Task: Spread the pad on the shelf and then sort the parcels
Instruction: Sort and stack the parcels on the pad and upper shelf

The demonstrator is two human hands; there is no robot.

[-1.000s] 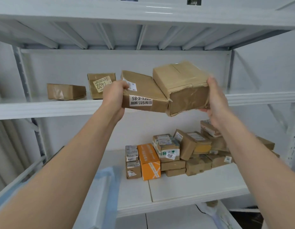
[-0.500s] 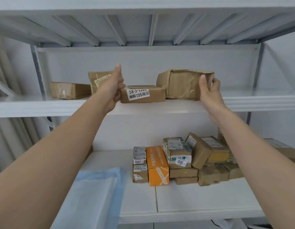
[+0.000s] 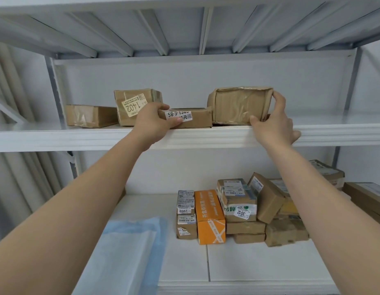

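The left hand [image 3: 152, 122] grips the left end of a flat box [image 3: 193, 119] on the upper shelf [image 3: 206, 138]; its thumb covers part of the label, so the printed number reads only in part. The right hand [image 3: 272, 122] grips the right end of a crumpled box [image 3: 240, 106], thumb at the lower front, fingers round the far corner, their tips hidden behind it. The two boxes touch between the hands. Just left of the left hand stands a box marked 1402 [image 3: 135, 106], with a low box [image 3: 90, 116] beyond it. Well below the hands, on the lower shelf [image 3: 248, 267], lies a heap of parcels [image 3: 242, 209], partly hidden by the right forearm. Below the left forearm lies the blue pad [image 3: 129, 248], folded, its near end cut off by the arm.
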